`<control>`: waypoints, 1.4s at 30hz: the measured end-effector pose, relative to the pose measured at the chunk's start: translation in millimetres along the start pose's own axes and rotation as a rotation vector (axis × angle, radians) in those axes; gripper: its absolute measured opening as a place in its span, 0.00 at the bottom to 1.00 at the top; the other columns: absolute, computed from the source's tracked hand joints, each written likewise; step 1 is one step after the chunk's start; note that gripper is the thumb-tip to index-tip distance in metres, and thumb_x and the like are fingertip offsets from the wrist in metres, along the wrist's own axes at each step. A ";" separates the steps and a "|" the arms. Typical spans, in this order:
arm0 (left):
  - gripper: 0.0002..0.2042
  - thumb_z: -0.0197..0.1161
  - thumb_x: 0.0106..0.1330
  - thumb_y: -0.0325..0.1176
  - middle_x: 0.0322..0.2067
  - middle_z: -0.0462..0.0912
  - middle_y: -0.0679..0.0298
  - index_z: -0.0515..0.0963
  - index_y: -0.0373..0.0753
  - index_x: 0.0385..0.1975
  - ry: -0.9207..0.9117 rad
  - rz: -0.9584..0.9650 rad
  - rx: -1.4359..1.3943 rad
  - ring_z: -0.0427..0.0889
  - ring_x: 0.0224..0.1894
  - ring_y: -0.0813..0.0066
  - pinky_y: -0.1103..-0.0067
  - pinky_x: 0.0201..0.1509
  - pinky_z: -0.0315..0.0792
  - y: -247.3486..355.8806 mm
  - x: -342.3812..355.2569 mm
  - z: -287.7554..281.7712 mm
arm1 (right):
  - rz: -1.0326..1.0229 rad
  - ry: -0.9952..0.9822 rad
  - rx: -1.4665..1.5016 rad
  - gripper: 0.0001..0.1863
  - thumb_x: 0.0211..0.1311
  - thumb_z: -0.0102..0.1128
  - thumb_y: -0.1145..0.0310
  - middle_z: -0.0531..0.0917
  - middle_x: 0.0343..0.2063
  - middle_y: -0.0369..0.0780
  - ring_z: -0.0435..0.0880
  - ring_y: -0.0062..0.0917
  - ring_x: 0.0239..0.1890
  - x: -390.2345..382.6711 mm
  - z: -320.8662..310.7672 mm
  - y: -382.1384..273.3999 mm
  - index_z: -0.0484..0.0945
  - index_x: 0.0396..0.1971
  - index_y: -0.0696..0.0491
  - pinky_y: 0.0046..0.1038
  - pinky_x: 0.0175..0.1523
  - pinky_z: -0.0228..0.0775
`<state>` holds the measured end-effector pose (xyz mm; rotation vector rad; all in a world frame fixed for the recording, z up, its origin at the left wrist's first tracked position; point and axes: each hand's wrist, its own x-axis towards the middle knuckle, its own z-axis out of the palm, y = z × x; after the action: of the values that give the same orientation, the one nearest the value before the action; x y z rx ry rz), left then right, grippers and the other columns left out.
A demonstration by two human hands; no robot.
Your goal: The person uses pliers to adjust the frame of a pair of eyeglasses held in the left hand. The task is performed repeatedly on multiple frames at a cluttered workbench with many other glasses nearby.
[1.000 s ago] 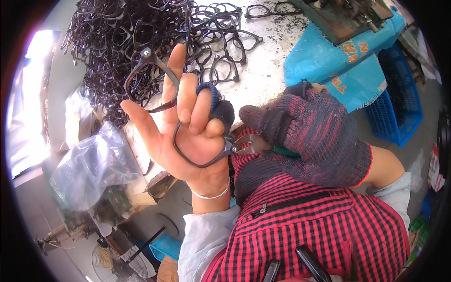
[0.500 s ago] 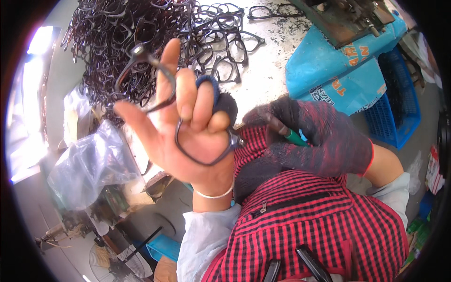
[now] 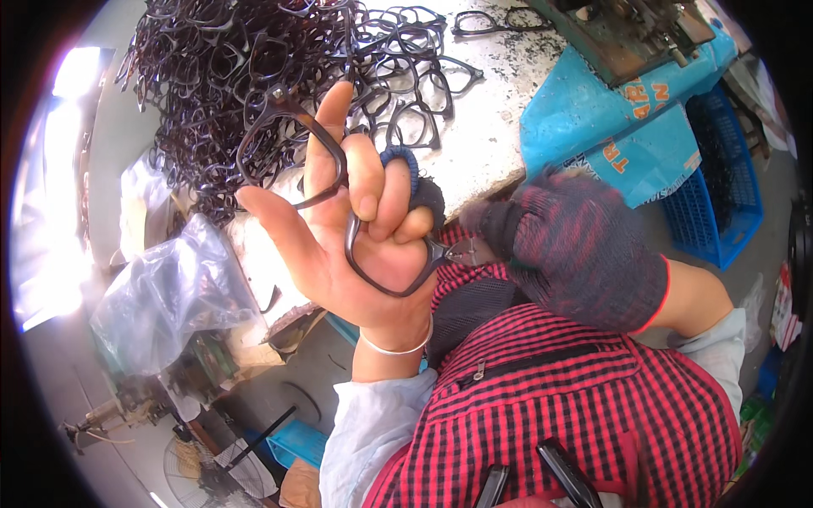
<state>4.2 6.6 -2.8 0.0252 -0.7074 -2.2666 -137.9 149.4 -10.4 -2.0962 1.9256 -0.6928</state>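
Observation:
My left hand (image 3: 339,245), palm up with middle fingers curled and thumb and index finger extended, holds a black eyeglass frame (image 3: 356,262), one rim above the fingers and the other across the palm. A navy band and dark cloth wrap some fingers. My right hand (image 3: 567,250), in a dark grey and red knitted glove, is closed on pliers (image 3: 470,252), their metal jaws at the end piece of the lower rim. The pliers' handles are mostly hidden by the glove. A red-and-black checked apron (image 3: 542,398) lies beneath both hands.
Piled black frames (image 3: 220,68) cover the back left of the white worktable (image 3: 495,102). A metal machine (image 3: 627,34) sits over blue sheeting (image 3: 567,118) at the back right, beside a blue crate (image 3: 711,229). A clear bag (image 3: 169,296) hangs at left; a fan (image 3: 203,466) stands below.
My left hand with the frame has shifted right. My gloved right hand drew back from the frame half a second ago; now the pliers' jaws are again at its end piece.

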 end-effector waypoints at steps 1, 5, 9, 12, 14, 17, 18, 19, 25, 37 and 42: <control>0.45 0.43 0.72 0.64 0.26 0.61 0.68 0.47 0.26 0.71 -0.001 0.027 0.037 0.55 0.22 0.83 0.84 0.21 0.50 1.4 -1.8 0.1 | 0.035 -0.054 0.307 0.20 0.60 0.59 0.67 0.82 0.33 0.45 0.84 0.36 0.38 0.9 4.1 2.0 0.79 0.54 0.51 0.36 0.42 0.75; 0.46 0.43 0.71 0.66 0.25 0.61 0.69 0.47 0.25 0.71 0.022 0.017 0.189 0.57 0.23 0.84 0.85 0.21 0.51 21.3 -20.3 -17.3 | 0.325 -0.082 1.333 0.22 0.66 0.59 0.64 0.82 0.34 0.45 0.84 0.36 0.39 -3.2 5.5 19.7 0.73 0.58 0.54 0.39 0.46 0.77; 0.39 0.61 0.64 0.57 0.28 0.72 0.64 0.66 0.27 0.63 -0.052 -0.619 1.248 0.71 0.30 0.76 0.79 0.31 0.67 118.3 -89.4 -42.9 | 0.528 0.246 1.877 0.30 0.72 0.52 0.60 0.81 0.42 0.48 0.82 0.34 0.43 -36.6 0.5 44.6 0.59 0.68 0.58 0.35 0.48 0.79; 0.34 0.75 0.53 0.46 0.41 0.81 0.53 0.75 0.32 0.57 -0.219 -0.776 2.161 0.80 0.46 0.56 0.69 0.53 0.71 145.3 -120.4 -43.5 | 0.612 0.265 1.967 0.34 0.72 0.51 0.59 0.80 0.46 0.49 0.82 0.33 0.46 -58.8 0.6 51.2 0.53 0.71 0.58 0.35 0.49 0.80; 0.29 0.74 0.55 0.39 0.44 0.81 0.51 0.77 0.37 0.56 0.135 -0.466 2.531 0.79 0.47 0.54 0.68 0.53 0.71 134.8 -105.1 -42.5 | 0.619 0.212 1.919 0.36 0.71 0.52 0.60 0.79 0.49 0.50 0.82 0.33 0.48 -61.8 3.7 52.6 0.50 0.72 0.57 0.36 0.50 0.80; 0.16 0.66 0.60 0.24 0.35 0.81 0.60 0.81 0.37 0.49 0.199 0.138 2.080 0.80 0.39 0.68 0.77 0.45 0.71 110.2 -53.9 -60.5 | 0.643 0.069 1.821 0.37 0.65 0.58 0.68 0.79 0.49 0.49 0.81 0.32 0.49 -48.3 7.1 44.6 0.54 0.71 0.55 0.36 0.53 0.79; 0.14 0.67 0.60 0.24 0.35 0.82 0.59 0.83 0.38 0.47 0.125 0.275 2.090 0.81 0.38 0.67 0.77 0.45 0.72 95.5 -29.2 -69.2 | 0.645 0.013 1.733 0.38 0.63 0.60 0.69 0.79 0.49 0.48 0.81 0.32 0.50 -40.0 6.7 37.1 0.54 0.71 0.55 0.35 0.53 0.79; 0.13 0.67 0.59 0.24 0.35 0.82 0.59 0.83 0.38 0.45 0.004 0.404 2.128 0.81 0.38 0.66 0.76 0.45 0.73 86.0 -4.0 -81.5 | 0.644 -0.043 1.646 0.39 0.62 0.61 0.69 0.79 0.48 0.47 0.80 0.32 0.50 -30.6 6.6 29.8 0.54 0.71 0.55 0.35 0.52 0.78; 0.05 0.67 0.59 0.31 0.31 0.79 0.62 0.84 0.40 0.33 -0.087 0.480 2.407 0.79 0.30 0.58 0.68 0.35 0.72 48.3 59.8 -104.3 | 0.579 -0.114 1.399 0.33 0.62 0.60 0.78 0.78 0.45 0.39 0.76 0.22 0.50 -36.5 0.3 20.6 0.62 0.68 0.53 0.26 0.55 0.73; 0.09 0.71 0.56 0.34 0.35 0.77 0.60 0.83 0.36 0.31 -0.008 0.188 2.355 0.76 0.37 0.67 0.74 0.41 0.72 66.6 40.7 -103.1 | 0.848 0.178 1.556 0.33 0.61 0.61 0.68 0.80 0.44 0.44 0.80 0.29 0.47 -63.4 13.9 36.1 0.61 0.66 0.59 0.33 0.50 0.77; 0.12 0.73 0.55 0.37 0.40 0.76 0.61 0.83 0.36 0.33 -0.128 -0.065 2.428 0.77 0.38 0.66 0.70 0.44 0.73 53.4 31.6 -120.2 | 0.751 0.084 1.548 0.33 0.62 0.59 0.69 0.80 0.44 0.45 0.81 0.31 0.47 -58.0 23.3 38.6 0.61 0.66 0.60 0.36 0.50 0.78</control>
<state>43.5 -102.7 -72.1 0.9454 -2.8116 -0.1748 -162.8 197.9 -59.7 -0.3848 1.1664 -1.3643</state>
